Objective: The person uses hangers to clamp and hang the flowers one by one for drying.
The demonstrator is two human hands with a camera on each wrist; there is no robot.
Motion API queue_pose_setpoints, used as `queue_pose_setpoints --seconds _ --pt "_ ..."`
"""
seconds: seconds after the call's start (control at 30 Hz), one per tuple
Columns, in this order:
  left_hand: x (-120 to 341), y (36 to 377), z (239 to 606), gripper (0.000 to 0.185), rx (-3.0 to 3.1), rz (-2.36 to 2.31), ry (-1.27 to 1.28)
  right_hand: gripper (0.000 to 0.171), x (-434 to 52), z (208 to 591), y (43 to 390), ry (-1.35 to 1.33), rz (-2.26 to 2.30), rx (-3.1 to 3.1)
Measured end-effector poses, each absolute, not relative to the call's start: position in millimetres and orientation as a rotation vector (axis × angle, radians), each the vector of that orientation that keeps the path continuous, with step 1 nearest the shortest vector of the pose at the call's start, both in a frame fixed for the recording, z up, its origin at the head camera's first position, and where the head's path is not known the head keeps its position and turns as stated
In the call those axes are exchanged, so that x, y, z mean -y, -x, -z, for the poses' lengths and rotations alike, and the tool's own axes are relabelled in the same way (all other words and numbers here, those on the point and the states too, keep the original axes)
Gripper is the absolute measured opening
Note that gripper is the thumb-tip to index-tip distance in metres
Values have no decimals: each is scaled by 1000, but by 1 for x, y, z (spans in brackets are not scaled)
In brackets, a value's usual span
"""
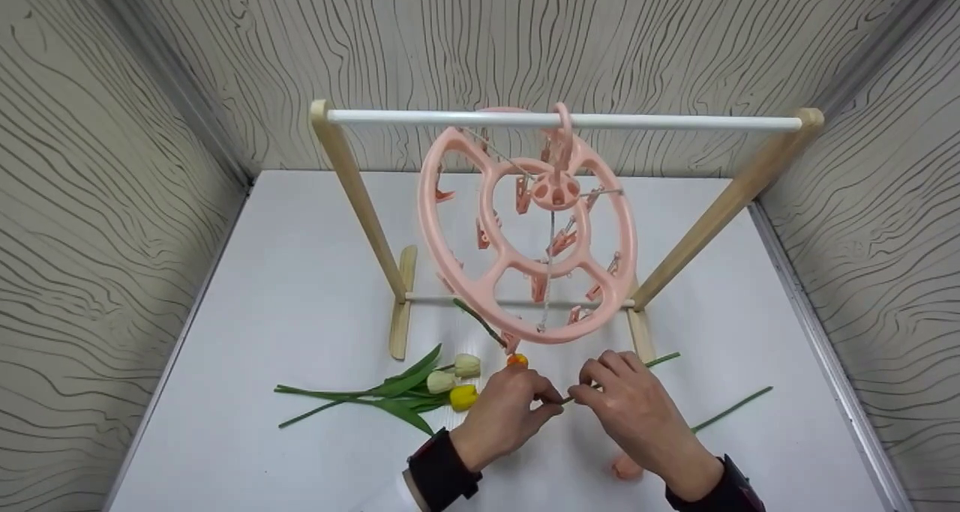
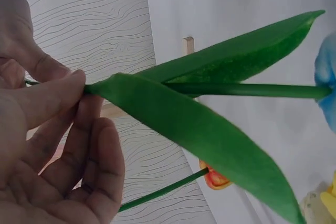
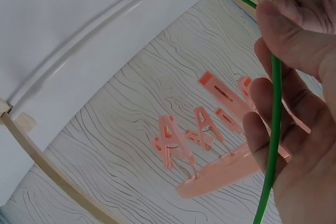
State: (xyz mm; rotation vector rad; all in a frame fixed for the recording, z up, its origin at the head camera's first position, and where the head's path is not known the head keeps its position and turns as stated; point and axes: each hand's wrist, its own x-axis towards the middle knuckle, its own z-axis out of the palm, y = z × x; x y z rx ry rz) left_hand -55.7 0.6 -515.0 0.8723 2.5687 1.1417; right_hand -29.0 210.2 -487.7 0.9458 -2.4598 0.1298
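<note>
Both hands meet at the front middle of the white table (image 1: 300,272). My left hand (image 1: 553,407) and right hand (image 1: 583,393) each pinch the same green flower stem (image 1: 664,360). In the left wrist view, the left hand (image 2: 73,85) pinches the stem (image 2: 247,89) where two long green leaves (image 2: 210,129) branch off. In the right wrist view the stem (image 3: 274,124) runs down across the fingers of the right hand (image 3: 273,3). Just above the hands hangs a pink round clip hanger (image 1: 525,227). An orange tulip (image 1: 517,360) dangles from one of its clips.
The hanger hangs from the white rod (image 1: 675,122) of a wooden rack (image 1: 360,197). Left of the hands lie several tulips (image 1: 450,384) with green leaves. Another stem (image 1: 731,409) lies to the right. A pink flower head (image 1: 625,468) sits under my right wrist. Patterned walls enclose the table.
</note>
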Motion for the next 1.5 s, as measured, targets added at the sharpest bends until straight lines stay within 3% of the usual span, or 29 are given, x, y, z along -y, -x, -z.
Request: queue_pose_setpoints --seconds 0.8,1.0,1.17,1.5 --pt "3 56 513 12 -2360 -1360 -752 29 -214 482 29 -984 -142 2439" --pt "10 52 513 12 -2347 -1455 -733 9 -211 476 25 -948 -162 2324" --pt "24 46 514 13 -2363 -1576 -686 39 -212 467 25 -841 -301 2203" --pt "56 32 515 9 -2392 -1805 -647 46 -211 458 35 -819 -623 2033"
